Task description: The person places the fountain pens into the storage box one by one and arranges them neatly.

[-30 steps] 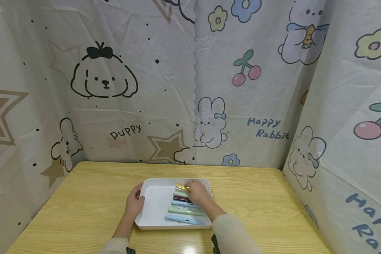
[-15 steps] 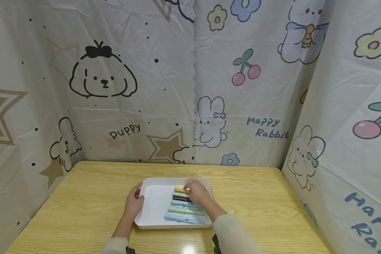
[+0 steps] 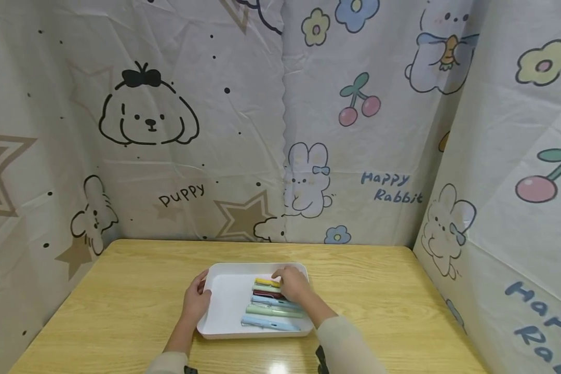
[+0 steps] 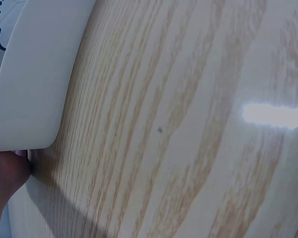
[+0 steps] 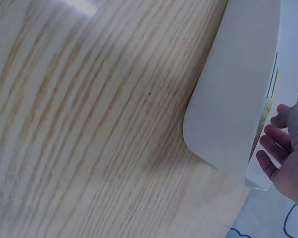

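Note:
In the head view a white tray [image 3: 224,296] holds a column of pens lying crosswise on its right side. From back to front lie a yellow pen [image 3: 266,282], a pale green pen [image 3: 264,288], a dark red pen [image 3: 265,294], a light blue pen [image 3: 272,301], a green pen [image 3: 273,311] and a light blue pen [image 3: 270,323]. My left hand [image 3: 196,300] grips the tray's left side. My right hand [image 3: 293,283] is over the pens' right ends by the yellow pen, its fingers loosely bent and apart in the right wrist view.
The tray stands on a wood-grain table [image 3: 364,291]. Printed cloth [image 3: 243,130] hangs behind it and along both sides. A bright light reflection [image 4: 273,115] shows on the tabletop in the left wrist view.
The yellow pen has come down flat behind the pale green one, and my right hand's fingers have loosened from it and drawn slightly right. My left hand keeps its place on the tray.

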The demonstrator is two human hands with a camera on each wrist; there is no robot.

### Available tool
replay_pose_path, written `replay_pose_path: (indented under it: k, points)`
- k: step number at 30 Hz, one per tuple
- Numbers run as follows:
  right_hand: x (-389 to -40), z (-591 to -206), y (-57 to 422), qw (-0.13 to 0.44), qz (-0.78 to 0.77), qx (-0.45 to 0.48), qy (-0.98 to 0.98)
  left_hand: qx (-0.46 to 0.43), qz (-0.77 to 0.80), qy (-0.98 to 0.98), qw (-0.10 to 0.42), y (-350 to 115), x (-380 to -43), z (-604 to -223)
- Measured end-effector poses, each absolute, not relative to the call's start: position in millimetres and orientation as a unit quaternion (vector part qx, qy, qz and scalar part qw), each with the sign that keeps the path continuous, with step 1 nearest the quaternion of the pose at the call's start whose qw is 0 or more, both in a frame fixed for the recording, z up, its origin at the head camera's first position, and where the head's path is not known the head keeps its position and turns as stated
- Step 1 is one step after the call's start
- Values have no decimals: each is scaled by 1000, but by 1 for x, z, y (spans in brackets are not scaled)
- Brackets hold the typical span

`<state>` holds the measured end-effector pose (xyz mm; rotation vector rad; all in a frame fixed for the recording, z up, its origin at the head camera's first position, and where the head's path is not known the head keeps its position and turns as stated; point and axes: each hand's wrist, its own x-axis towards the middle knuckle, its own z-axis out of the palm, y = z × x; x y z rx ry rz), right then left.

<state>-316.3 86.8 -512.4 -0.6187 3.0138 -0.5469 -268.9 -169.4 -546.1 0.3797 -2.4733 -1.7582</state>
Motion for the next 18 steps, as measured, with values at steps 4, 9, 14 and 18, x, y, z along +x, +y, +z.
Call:
replay_pose_path:
  k: [4,9,14,18]
  points:
    - [-317,-506,93,-21,-181,-216,959,123,-577,-807,41,-172,-269,-545]
    - [-317,-496,103,-25,-205,-197,959,122,-573,-809,40,-174,-271,-544]
    - [-319,-485,116,-36,-232,-166,958,121,-571,-811,42,-176,-271,-543]
    - [-320,-478,128,-60,-251,-147,955,129,-576,-806,44,-178,-271,-542]
